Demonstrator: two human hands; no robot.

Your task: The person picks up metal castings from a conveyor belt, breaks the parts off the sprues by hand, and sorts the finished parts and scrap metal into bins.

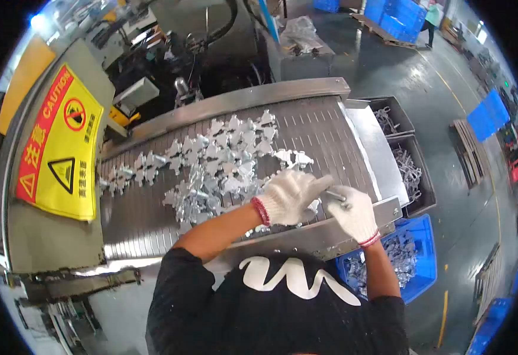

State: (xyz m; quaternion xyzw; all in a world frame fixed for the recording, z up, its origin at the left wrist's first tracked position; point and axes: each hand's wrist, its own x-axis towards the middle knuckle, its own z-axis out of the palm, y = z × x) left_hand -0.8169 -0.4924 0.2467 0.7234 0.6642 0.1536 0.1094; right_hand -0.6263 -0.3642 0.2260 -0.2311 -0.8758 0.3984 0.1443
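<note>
My right hand (354, 214), in a white knitted glove with a red cuff, is closed around a small silver metal casting (338, 198). Only a short rod-like end of that part shows; the glove hides the rest. My left hand (290, 197), gloved the same way, is right beside it, its fingertips close to the casting. Motion smears those fingers, so whether they grip anything is unclear. Below and behind the hands, a pile of similar silver castings (223, 157) lies on the dark slatted conveyor belt (306, 124). A few castings lie close to my left glove.
A blue crate (429, 251) holding metal parts stands below my right forearm. Two dark bins (428, 177) with metal pieces sit past the belt's end plate (380, 154). A metal rail (223, 102) borders the far side. At left is a machine housing with a caution sign (63, 148).
</note>
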